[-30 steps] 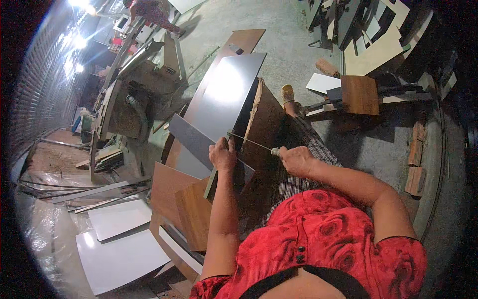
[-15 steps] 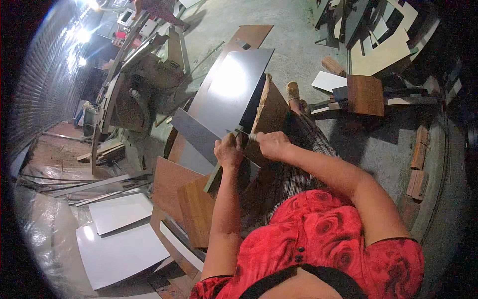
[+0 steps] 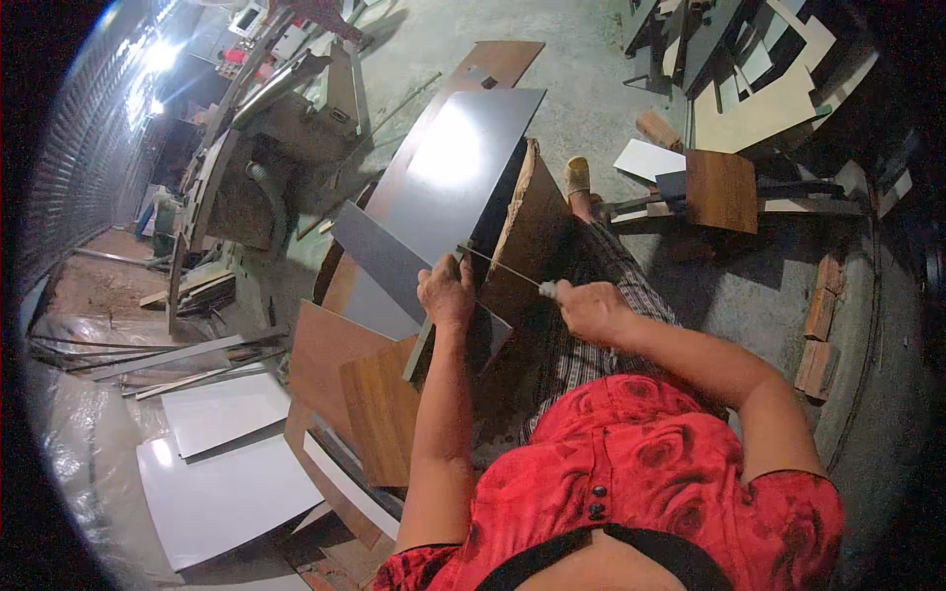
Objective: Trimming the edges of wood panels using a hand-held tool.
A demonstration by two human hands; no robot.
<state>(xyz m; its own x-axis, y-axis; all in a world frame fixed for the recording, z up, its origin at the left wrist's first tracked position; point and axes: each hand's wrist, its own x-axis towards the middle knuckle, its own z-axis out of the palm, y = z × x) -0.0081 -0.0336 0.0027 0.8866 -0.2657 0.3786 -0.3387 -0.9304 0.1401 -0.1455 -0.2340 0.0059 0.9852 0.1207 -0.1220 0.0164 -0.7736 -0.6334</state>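
Observation:
My left hand point(image 3: 446, 294) is closed round a narrow strip of board point(image 3: 421, 352), whose near end shows below the wrist and whose far end sticks out past the fingers. My right hand point(image 3: 594, 312) grips the pale handle of a thin, rod-like metal tool point(image 3: 507, 269); its exact kind is too fine to make out. The tool's shaft slants up and left to the strip's far end, seemingly touching it. Beneath and beyond the left hand lie a dark grey panel point(image 3: 379, 266) and a large glossy grey panel point(image 3: 448, 158).
A rough-edged wooden board point(image 3: 527, 212) stands right of the panels. Brown boards point(image 3: 379, 409) and white panels point(image 3: 222, 483) lie at the lower left. Panel offcuts point(image 3: 764, 108) fill the upper right, with wood blocks point(image 3: 823, 305) below. Another person point(image 3: 330, 15) is partly visible far left.
My right hand has moved right and down, away from the left hand, drawing the tool back so more of its shaft shows. My left hand stays about the same on the strip.

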